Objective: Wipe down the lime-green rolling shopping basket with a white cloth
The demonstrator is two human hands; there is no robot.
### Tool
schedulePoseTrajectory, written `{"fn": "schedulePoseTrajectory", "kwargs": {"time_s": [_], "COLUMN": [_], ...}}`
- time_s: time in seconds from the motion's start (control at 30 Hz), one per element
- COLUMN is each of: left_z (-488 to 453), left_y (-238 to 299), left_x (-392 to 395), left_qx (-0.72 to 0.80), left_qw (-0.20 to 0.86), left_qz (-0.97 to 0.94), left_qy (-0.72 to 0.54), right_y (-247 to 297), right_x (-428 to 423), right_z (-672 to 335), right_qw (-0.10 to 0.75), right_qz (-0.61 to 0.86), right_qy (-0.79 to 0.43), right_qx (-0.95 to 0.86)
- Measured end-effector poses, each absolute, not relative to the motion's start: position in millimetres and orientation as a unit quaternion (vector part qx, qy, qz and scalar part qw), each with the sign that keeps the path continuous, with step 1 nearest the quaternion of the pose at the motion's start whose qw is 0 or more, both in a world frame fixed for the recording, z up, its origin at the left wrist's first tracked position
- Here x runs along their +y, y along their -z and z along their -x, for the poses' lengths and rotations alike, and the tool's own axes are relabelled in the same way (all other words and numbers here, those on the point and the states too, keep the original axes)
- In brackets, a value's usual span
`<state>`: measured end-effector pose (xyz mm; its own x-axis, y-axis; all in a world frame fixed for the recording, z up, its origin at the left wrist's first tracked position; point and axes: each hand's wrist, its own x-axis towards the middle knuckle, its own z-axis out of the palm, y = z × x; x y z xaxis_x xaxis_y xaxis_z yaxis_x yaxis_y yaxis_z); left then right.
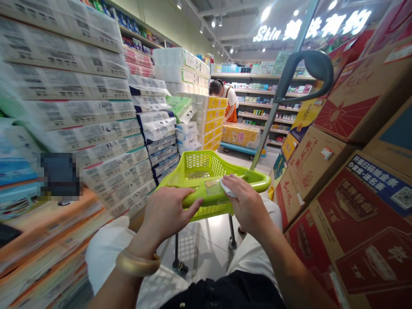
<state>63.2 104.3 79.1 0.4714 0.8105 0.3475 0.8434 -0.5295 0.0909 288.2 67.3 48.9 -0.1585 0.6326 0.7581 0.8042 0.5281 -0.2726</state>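
Observation:
A lime green plastic shopping basket (199, 165) stands on a small wheeled frame in a shop aisle right in front of me. My left hand (167, 212) grips the basket's near rim, fingers wrapped along the edge. My right hand (246, 201) presses a small white cloth or tissue (227, 189) against the rim near the right corner. A gold bangle (137, 264) sits on my left wrist. The basket looks empty inside. A grey trolley handle (299, 73) rises to the upper right.
Stacked tissue packs (96, 128) wall the left side. Red and brown cardboard cartons (350, 171) are piled on the right. Ahead, a person in an orange apron (227, 101) stands by a cart of yellow packs (241, 135) and shelves.

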Motion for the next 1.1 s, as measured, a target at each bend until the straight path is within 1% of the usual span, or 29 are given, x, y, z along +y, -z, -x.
{"fn": "schedulePoseTrajectory", "kwargs": {"time_s": [0.17, 0.27, 0.53, 0.63, 0.73, 0.83, 0.9, 1.03, 1.1], "left_z": [-63.0, -62.1, -62.3, -62.9, -62.9, -62.4, -62.3, -63.8, -64.7], "left_y": [-79.1, -80.1, -77.2, -76.9, -78.5, -80.6, -81.4, -81.1, -80.1], "left_x": [105.2, 105.7, 105.4, 105.5, 104.5, 103.2, 102.8, 103.3, 103.8], "left_qx": [-0.474, -0.468, -0.479, -0.477, -0.472, -0.472, -0.477, -0.485, -0.485], "left_qw": [0.051, 0.048, 0.047, 0.053, 0.057, 0.057, 0.055, 0.050, 0.053], "left_qz": [0.860, 0.863, 0.855, 0.856, 0.859, 0.860, 0.859, 0.855, 0.854], "left_qy": [0.183, 0.183, 0.194, 0.193, 0.189, 0.183, 0.180, 0.178, 0.181], "right_y": [-49.1, -47.7, -37.0, -33.6, -31.5, -28.0, -23.6, -12.8, -9.3], "right_x": [63.8, 63.4, 61.2, 57.6, 53.8, 50.7, 48.9, 46.7, 46.5], "right_z": [-253.3, -250.0, -292.0, -271.3, -247.5, -247.9, -262.2, -290.4, -289.6], "right_qw": [0.441, 0.441, 0.489, 0.476, 0.454, 0.452, 0.462, 0.522, 0.537], "right_qz": [0.435, 0.412, 0.494, 0.482, 0.433, 0.406, 0.411, 0.447, 0.458], "right_qy": [0.087, 0.079, 0.121, 0.126, 0.119, 0.116, 0.122, 0.166, 0.178], "right_qx": [-0.780, -0.793, -0.709, -0.725, -0.770, -0.786, -0.776, -0.707, -0.686]}}
